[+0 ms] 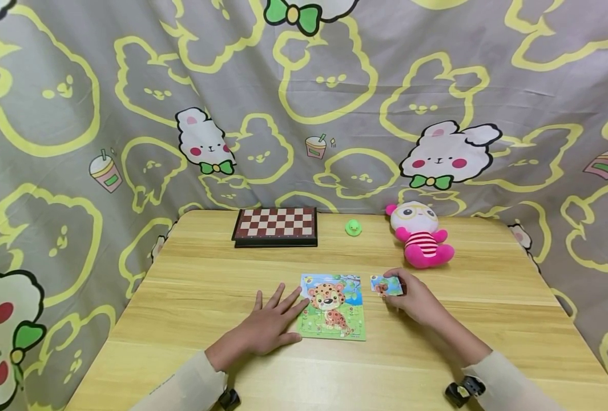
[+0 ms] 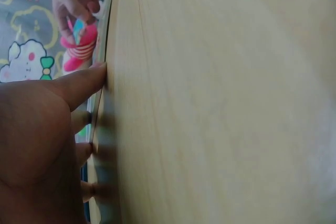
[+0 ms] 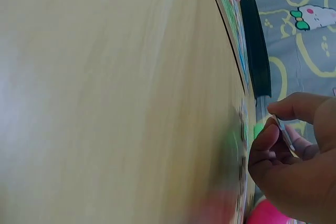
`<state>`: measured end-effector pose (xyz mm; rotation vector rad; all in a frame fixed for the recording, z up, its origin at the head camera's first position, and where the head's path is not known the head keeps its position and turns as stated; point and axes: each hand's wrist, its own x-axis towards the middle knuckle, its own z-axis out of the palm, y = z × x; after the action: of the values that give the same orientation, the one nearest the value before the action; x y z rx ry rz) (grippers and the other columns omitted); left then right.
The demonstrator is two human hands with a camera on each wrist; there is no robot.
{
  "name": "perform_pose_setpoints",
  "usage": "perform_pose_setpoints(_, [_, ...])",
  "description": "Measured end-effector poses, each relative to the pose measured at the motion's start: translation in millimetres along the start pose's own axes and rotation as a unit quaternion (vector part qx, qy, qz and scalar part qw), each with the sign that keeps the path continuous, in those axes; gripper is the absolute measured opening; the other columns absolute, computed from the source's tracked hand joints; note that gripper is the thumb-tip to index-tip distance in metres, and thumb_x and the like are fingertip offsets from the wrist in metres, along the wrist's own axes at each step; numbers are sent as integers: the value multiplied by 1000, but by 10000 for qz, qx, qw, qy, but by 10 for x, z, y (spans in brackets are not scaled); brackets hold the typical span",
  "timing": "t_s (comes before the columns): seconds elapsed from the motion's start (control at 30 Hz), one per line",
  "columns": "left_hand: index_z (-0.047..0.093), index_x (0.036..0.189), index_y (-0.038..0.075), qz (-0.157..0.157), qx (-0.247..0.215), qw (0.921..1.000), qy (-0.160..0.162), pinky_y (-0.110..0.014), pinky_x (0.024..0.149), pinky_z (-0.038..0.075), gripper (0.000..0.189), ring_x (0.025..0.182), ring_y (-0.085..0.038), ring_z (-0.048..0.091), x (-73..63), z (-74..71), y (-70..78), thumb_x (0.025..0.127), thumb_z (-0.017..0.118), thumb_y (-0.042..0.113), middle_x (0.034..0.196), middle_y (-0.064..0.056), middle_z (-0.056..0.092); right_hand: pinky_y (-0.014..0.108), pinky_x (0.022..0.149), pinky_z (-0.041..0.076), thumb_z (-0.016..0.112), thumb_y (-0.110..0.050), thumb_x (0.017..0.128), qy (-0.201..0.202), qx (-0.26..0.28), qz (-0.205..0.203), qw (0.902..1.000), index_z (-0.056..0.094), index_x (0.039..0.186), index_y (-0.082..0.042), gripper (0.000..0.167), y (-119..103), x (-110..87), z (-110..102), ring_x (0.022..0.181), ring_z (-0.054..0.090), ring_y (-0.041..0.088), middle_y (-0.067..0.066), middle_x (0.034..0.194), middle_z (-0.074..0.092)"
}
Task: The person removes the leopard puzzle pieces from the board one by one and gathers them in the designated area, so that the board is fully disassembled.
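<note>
A jigsaw puzzle [image 1: 329,308] of a cartoon leopard on grass lies flat on the table. My left hand [image 1: 275,322] rests beside it, fingers spread and straight, fingertips at its left edge. In the left wrist view the thumb [image 2: 84,85] reaches along the tabletop at the board's edge. To the right of the puzzle, my right hand [image 1: 411,297] pinches a thin puzzle piece [image 3: 284,134] between thumb and fingers, raised off the table. Other flat puzzle pieces [image 3: 243,166] lie on the table under that hand, largely covered by it in the head view.
A folded chessboard box [image 1: 275,225] stands at the back left. A green duck toy [image 1: 353,228] sits at the back middle, and a pink and white plush toy [image 1: 421,237] leans at the back right. Behind the wooden table [image 1: 180,297] hangs a patterned curtain [image 1: 345,137].
</note>
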<state>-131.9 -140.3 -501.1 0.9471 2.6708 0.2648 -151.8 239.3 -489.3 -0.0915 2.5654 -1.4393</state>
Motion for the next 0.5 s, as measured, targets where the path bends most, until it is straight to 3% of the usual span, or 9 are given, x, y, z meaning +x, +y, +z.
perform_pose_setpoints(0.27, [17,167,32,-3,-12,10000,-2,-83,112,6,77,158,-41,-3,-6,-9,12,103,46,63,175,1,2,34,52,52,75,-3,93,3,239,-43,9997,53,136,0,49,127,-120,-232,73,59,22,21,116,63])
perform_pose_setpoints(0.5, [18,167,32,-5,17,10000,7,-83,111,7,78,158,-42,-2,-3,-9,12,102,46,64,175,1,2,33,51,52,76,-3,92,107,449,-49,9989,52,141,1,55,254,-209,-443,65,59,18,18,105,63])
